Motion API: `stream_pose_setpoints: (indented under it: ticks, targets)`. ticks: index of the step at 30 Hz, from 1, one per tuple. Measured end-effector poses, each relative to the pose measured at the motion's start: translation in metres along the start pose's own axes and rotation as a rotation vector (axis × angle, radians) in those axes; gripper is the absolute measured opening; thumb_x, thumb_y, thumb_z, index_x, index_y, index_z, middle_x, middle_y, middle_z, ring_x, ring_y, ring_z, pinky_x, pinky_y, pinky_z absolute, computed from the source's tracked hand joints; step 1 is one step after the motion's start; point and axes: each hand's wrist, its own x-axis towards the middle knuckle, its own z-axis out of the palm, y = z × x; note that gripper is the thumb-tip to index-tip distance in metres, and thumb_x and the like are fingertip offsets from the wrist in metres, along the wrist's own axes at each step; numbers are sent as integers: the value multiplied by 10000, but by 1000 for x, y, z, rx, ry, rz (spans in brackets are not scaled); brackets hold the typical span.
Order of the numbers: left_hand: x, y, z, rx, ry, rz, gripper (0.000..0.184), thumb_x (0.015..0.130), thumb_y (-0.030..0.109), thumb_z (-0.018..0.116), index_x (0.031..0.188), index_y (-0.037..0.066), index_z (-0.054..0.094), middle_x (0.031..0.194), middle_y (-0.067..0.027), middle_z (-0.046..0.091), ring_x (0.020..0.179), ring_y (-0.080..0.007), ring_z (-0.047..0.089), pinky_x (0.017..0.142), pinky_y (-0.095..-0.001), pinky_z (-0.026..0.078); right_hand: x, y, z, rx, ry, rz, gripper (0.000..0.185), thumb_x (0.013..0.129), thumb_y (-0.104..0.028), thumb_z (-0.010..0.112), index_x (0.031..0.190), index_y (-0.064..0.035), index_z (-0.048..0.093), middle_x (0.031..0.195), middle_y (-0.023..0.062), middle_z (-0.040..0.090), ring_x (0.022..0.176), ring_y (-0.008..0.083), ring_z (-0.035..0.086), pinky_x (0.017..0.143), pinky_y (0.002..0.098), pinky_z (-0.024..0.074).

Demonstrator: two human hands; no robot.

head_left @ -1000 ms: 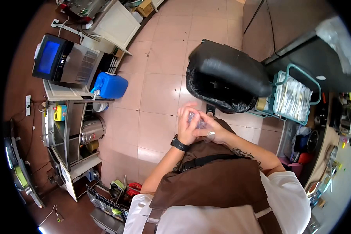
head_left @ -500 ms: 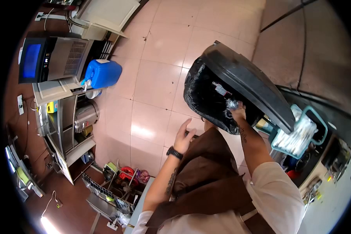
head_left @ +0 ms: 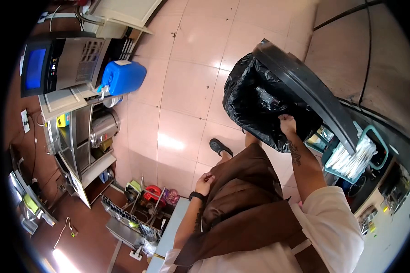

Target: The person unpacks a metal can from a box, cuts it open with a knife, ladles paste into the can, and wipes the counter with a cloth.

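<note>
My right hand [head_left: 287,124] is over the mouth of a black trash bin lined with a black bag [head_left: 241,86]. Its fingers are loosely bent, and I see nothing held in them. Inside the bag lies a crumpled clear plastic item [head_left: 267,98], a short way from the fingertips. The bin's dark lid [head_left: 305,86] stands raised along its right side. By the brown apron [head_left: 241,182], my left hand [head_left: 205,184] hangs with its fingers curled in and nothing visible in it. A black band is around the left wrist.
A blue jerrycan [head_left: 124,76] stands by the microwave [head_left: 61,66] at the left. Right of the bin is a teal basket [head_left: 351,159] holding white items. A wire rack [head_left: 132,216] is at lower left. My foot wears a black clog [head_left: 220,147] on the tiled floor.
The clear plastic item has left my right hand and is down in the bag. My left hand has drawn back toward the apron, and its fingers have curled in.
</note>
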Motion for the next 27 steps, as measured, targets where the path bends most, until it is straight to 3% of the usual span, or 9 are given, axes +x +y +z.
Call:
stream_pose_setpoints:
  ticks: [3,8,10,12,13,16,20,24,27]
  targets:
    - [9,13,-13,5,-47,71,452,919,278,695,1258,-9,608,1196,-148,677,1108,-221,633,969,-327,486,-39,-53,-35,207,-96,55,229,935,-226,630,972,-22,726,635,30,636,551,91,575,529,277,455]
    - [40,1,-46,225,-265,257,473,938,277,676,1295,-19,580,1268,-170,642,1171,-248,607,1025,-323,454,-117,-30,-52,350,-20,-4,186,937,-214,656,976,-48,728,678,13,653,567,80,595,505,260,465]
    - [78,-22,-73,580,-472,447,538,960,307,645,1383,3,512,1411,-198,527,1332,-279,483,1116,-337,372,-177,3,-46,369,110,-51,190,943,-227,640,993,-67,730,694,28,666,544,98,584,505,284,471]
    - [122,-52,-106,802,-685,755,563,963,338,635,1404,16,499,1493,-193,434,1402,-293,393,1165,-336,311,-273,13,-54,468,106,194,193,953,-231,624,1024,-78,716,699,32,666,491,110,533,477,295,457]
    - [111,-38,-108,470,-687,559,510,967,317,623,1366,11,538,1418,-189,521,1332,-283,479,1129,-345,361,-315,26,-38,537,123,283,205,951,-234,616,1040,-69,699,702,41,665,511,118,567,490,292,475]
    - [127,10,-105,829,-665,408,503,967,313,621,1361,10,542,1405,-187,531,1319,-280,489,1120,-344,369,-450,77,12,352,139,350,491,859,-443,691,1151,-49,672,934,143,718,800,251,691,751,376,564]
    - [119,67,-49,1160,-688,436,495,967,309,618,1354,9,548,1387,-185,546,1302,-276,503,1108,-343,379,-601,108,69,704,-149,553,925,835,-691,600,1463,-30,443,1394,224,546,1303,332,506,1096,393,393]
    - [88,85,40,1427,-729,507,486,967,304,616,1347,7,553,1370,-182,560,1285,-272,517,1096,-341,389,-675,135,180,1262,106,861,1007,841,-751,514,1528,-39,326,1514,192,429,1346,334,469,1120,410,367]
    - [56,63,115,1606,-778,555,480,967,300,614,1342,6,557,1357,-180,571,1272,-270,527,1087,-341,397,-737,143,212,1472,507,862,858,889,-670,541,1465,-42,446,1434,188,521,1311,321,489,1103,374,367]
